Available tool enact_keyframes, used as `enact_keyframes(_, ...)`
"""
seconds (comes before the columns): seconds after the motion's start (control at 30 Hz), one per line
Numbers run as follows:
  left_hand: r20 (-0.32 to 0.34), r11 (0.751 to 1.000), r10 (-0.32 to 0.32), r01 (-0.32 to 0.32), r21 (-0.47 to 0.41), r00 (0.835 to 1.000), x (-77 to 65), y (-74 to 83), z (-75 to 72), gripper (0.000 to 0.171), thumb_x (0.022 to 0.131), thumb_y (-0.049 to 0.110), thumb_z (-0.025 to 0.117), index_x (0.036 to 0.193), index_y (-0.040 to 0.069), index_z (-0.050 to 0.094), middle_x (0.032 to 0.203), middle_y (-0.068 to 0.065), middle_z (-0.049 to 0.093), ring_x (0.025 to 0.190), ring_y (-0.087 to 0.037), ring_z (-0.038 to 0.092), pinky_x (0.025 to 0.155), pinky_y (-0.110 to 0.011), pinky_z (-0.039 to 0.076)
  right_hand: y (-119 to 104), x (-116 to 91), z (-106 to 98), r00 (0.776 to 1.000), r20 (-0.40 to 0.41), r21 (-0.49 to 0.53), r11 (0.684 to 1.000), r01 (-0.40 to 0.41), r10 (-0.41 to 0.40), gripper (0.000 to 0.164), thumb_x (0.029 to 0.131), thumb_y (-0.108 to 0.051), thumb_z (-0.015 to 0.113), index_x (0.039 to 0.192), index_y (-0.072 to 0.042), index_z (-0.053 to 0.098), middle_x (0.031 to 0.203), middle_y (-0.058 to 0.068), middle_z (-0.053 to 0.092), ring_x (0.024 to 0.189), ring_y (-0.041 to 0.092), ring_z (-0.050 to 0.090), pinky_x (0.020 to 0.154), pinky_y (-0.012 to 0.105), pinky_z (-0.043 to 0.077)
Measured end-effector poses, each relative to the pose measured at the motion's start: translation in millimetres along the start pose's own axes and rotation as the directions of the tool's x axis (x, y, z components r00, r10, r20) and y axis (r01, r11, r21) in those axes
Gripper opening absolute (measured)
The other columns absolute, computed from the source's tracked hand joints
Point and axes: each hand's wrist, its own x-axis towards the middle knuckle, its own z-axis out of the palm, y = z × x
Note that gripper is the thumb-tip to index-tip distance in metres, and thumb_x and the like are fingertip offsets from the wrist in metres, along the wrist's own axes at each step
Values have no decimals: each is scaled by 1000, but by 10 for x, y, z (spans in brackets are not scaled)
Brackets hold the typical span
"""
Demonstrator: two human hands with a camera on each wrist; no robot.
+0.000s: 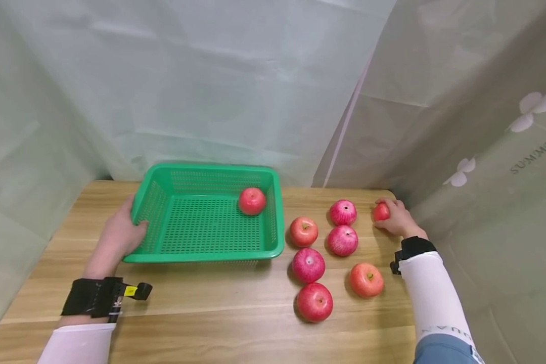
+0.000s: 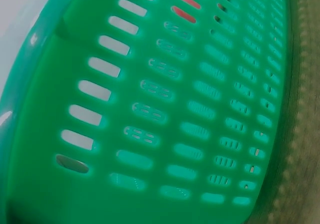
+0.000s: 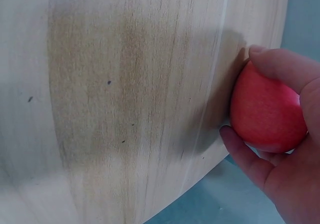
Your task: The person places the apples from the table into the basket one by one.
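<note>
My left hand (image 1: 120, 230) grips the left rim of a green plastic basket (image 1: 200, 257), thumb over the edge and fingers hidden behind the wall. One red apple (image 1: 252, 201) lies inside at the basket's right end. Slotted basket wall (image 2: 45, 134) fills the left wrist view. At the table's far right corner, my right hand (image 1: 398, 220) holds a red apple (image 3: 267, 109), thumb on one side and fingers curled round the other. The apple sits close over the wood in the right wrist view.
Between basket and right hand lie several apples, among them an orange-red apple (image 1: 304, 231), a dark pink apple (image 1: 308, 265) and a striped apple (image 1: 343, 212). Nearer me is another orange-red apple (image 1: 366, 280). Pale curtains (image 1: 209, 91) hang around the wooden table (image 1: 209, 323).
</note>
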Motion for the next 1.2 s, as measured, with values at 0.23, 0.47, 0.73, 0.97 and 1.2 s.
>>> enact_keyframes(0.23,-13,1000,10,-10,-6,1000,-13,4,-18,77,108,10,50,168,-6,4,137,-50,44,94,-48,58,65,-43,48,-13,27,-5,1000,2,12,1000,-10,10,76,91,-21,83,154,-9,42,150,37,27,130,59,40,106,74,41)
enact_keyframes(0.47,-15,1000,2,-2,-1,1000,-14,-1,-24,77,107,10,49,167,-6,4,138,-51,43,97,-50,58,66,-44,48,-15,25,3,1000,-6,0,1000,-4,4,77,92,-22,81,156,-9,40,149,38,26,131,60,36,105,75,41)
enact_keyframes(0.73,-15,1000,-1,1,1,1000,-10,-9,-35,79,107,10,51,168,-6,3,140,-52,41,98,-51,58,68,-48,50,-37,24,23,1000,-18,-1,1000,-12,12,79,92,-21,81,157,-9,38,150,37,24,132,60,34,106,75,40)
enact_keyframes(0.97,-9,1000,0,0,3,1000,0,6,-27,79,108,11,50,167,-6,2,143,-53,40,101,-52,56,73,-53,50,-5,17,31,1000,-17,-3,1000,-21,21,79,93,-21,80,157,-9,36,150,37,25,129,60,40,107,74,41)
enact_keyframes(1.2,-6,1000,6,-6,-2,1000,-8,8,-18,79,108,10,50,167,-7,1,143,-53,38,103,-53,56,74,-55,50,12,2,42,1000,-7,1,1000,-6,6,79,93,-22,80,157,-7,36,149,38,24,128,60,42,107,73,42)
